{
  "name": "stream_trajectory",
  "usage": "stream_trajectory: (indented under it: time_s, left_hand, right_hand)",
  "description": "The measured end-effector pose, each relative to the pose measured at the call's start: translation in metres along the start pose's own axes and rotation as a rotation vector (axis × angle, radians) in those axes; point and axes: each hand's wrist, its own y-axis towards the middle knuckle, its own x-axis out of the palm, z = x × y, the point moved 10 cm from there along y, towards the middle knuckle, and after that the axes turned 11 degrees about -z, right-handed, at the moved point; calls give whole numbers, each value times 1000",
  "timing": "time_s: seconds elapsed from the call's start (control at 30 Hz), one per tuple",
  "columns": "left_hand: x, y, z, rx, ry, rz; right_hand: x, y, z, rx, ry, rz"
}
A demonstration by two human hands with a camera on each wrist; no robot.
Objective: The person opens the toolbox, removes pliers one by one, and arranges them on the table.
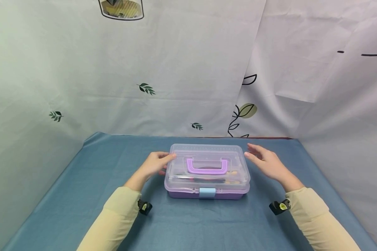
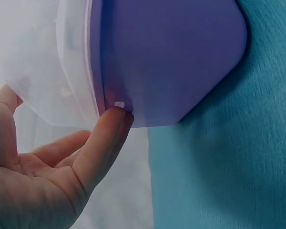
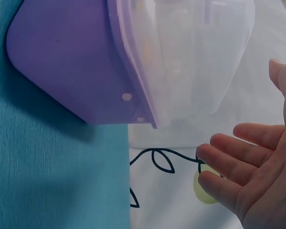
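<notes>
A plastic storage box (image 1: 207,181) stands closed on the blue cloth, with a clear lid (image 1: 182,162), a purple base (image 2: 171,52) and a light blue front latch (image 1: 207,192). A purple carry handle (image 1: 207,171) lies on the lid. Slender items show blurred through the plastic. At the box's left end, my left hand (image 1: 155,164) grips it, thumb on the lid and a fingertip against the base just below the rim. My right hand (image 1: 268,165) hovers beside the right end, fingers extended; in the right wrist view a gap separates it from the box.
Blue cloth (image 1: 188,226) covers the table around the box. Behind it and at both sides hangs pale fabric (image 1: 188,111) with leaf prints. A dark wrist device (image 1: 144,207) sits at the left cuff, another wrist device (image 1: 279,207) at the right.
</notes>
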Motion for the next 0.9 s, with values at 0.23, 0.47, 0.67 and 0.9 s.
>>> stream_trajectory:
  time_s: [0.23,0.47,0.67,0.9]
  left_hand:
    - [0,1,-7,-50,-93,-26]
    - [-3,1,-13,-108,-138,-22]
    - [-4,3,-14,-105,-154,-10]
    - [-3,3,-15,-97,-169,-3]
  right_hand:
    - [4,-1,-8,-23,20,-6]
    - [5,-2,-20,-59,56,-4]
    - [4,-6,-36,-111,115,13]
    - [7,-13,-55,-169,207,-6]
